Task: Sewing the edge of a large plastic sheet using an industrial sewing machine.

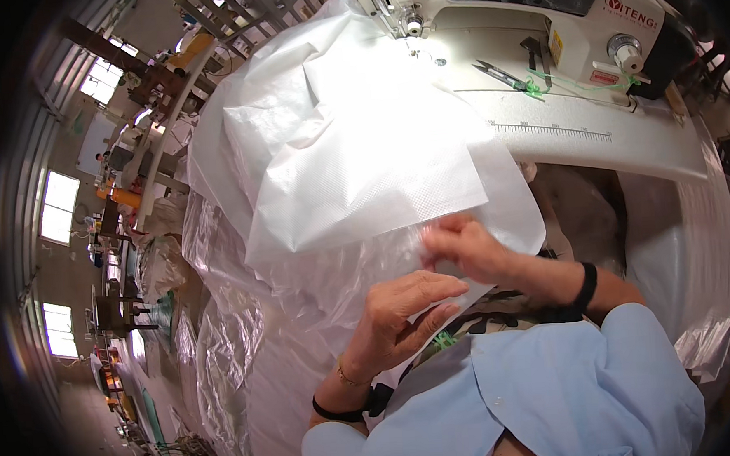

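Note:
A large white woven plastic sheet lies folded over the sewing table, its cut edge turned toward me. Thin clear plastic film shows crinkled below that edge. My right hand is closed at the film just under the sheet's edge, fingertips pinched together and slightly blurred. Nearer to me, my left hand hovers over the film with its fingers stretched out and the thumb apart, holding nothing. Both wrists wear black bands.
A white sewing machine with a lit display stands at the far right. Snips and green thread lie on its bed, near a printed ruler scale. More plastic film hangs at the left. Other workbenches stand beyond.

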{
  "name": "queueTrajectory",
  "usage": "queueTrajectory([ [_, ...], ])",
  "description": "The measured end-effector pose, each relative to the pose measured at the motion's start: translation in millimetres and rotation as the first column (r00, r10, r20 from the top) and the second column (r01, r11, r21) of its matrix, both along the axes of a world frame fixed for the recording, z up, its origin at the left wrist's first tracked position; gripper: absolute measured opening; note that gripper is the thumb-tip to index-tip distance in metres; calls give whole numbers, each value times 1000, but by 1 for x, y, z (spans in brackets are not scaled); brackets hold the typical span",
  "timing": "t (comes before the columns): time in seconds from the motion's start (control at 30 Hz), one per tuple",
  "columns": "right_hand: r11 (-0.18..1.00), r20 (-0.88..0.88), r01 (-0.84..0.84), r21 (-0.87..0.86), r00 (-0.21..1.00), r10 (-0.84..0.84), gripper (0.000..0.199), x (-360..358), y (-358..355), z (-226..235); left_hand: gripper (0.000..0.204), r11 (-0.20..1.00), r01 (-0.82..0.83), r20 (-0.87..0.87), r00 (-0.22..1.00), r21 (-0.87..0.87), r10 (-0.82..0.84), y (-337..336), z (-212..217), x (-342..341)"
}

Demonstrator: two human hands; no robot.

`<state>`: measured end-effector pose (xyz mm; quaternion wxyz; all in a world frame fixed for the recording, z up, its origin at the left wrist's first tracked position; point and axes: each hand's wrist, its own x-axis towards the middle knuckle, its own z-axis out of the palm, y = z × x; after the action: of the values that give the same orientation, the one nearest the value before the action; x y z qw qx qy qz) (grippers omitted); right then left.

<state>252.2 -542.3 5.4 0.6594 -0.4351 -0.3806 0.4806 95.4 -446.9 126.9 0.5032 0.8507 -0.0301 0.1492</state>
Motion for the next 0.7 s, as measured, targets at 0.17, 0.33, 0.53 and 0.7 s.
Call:
queueTrajectory([
  [0.17, 899, 49, -420, -125, 902, 428, 28, -6, -64, 27, 17, 998, -56, 80, 995, -39, 59, -4, -13, 2],
  [0.33, 949, -142, -245, -196, 965, 220, 23, -7, -86, 26, 22, 949, -153, 11, 988, 275, 156, -12, -37, 15],
  [0.53, 975, -544, -187, -122, 834, 92, 21, -7, -85, -4, 27, 838, -84, -408, 844, 539, 347, 23, -97, -40],
  [0.7, 947, -523, -242, -209, 846, 101, 28, -7, -73, -2, 13, 798, -46, -528, 727, 600, 439, 68, -110, -105],
])
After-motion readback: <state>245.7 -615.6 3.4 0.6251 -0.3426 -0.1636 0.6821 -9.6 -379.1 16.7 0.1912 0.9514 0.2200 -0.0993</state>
